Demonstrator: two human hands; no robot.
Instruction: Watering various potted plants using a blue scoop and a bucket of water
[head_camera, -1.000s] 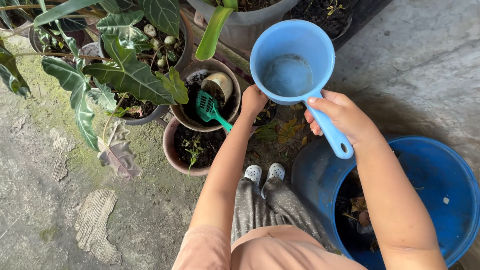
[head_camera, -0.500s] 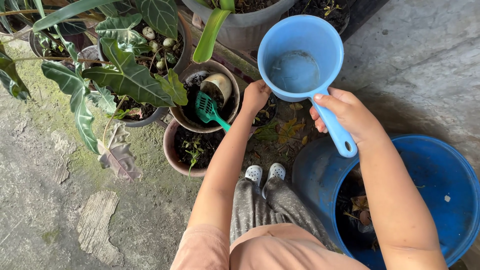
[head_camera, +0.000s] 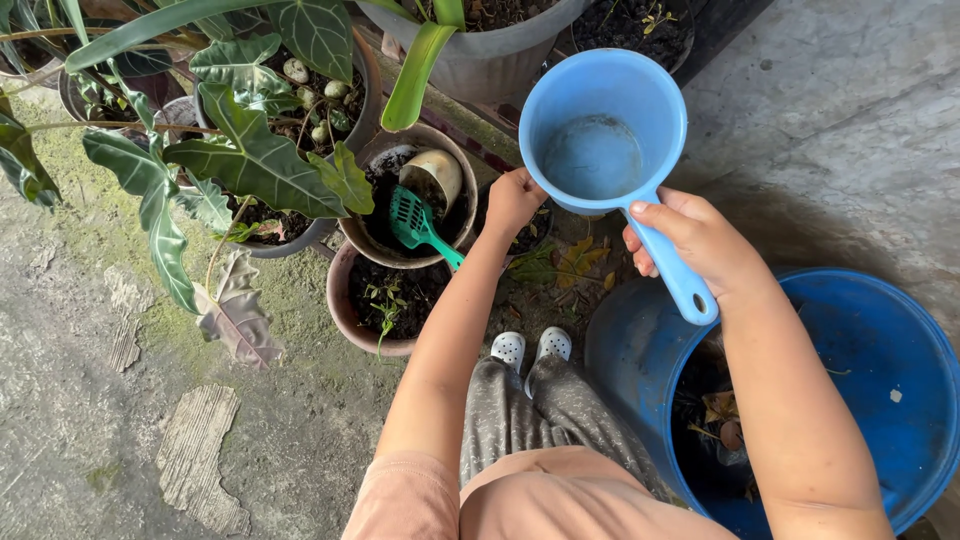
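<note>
Right hand (head_camera: 695, 238) closed around handle of light blue plastic dipper with round bowl (head_camera: 603, 130); thumb on top of handle. Bowl in upper centre of frame, level, mouth up, inside looks nearly empty with a faint wet film. Dipper long axis runs from bowl at upper centre down-right to handle end with hang hole, just above rim of large dark blue plastic drum (head_camera: 900, 340) at lower right.

Left hand (head_camera: 512, 200) curled shut at centre frame, just left of and below the bowl, near rim of a small dark pot; what it grips, if anything, not visible. Tip of green plastic slotted scoop (head_camera: 418, 222) handle ends just beside left wrist; scoop head lies on soil in brown round clay pot (head_camera: 372, 242), handle pointing down-right. Left hand is the nearer one to scoop; right hand well apart from it.

Drum holds dark water or debris with dead leaves. Broad veined green leaves (head_camera: 255, 150) at upper left. Rough grey concrete floor (head_camera: 120, 440), mossy in patches.
</note>
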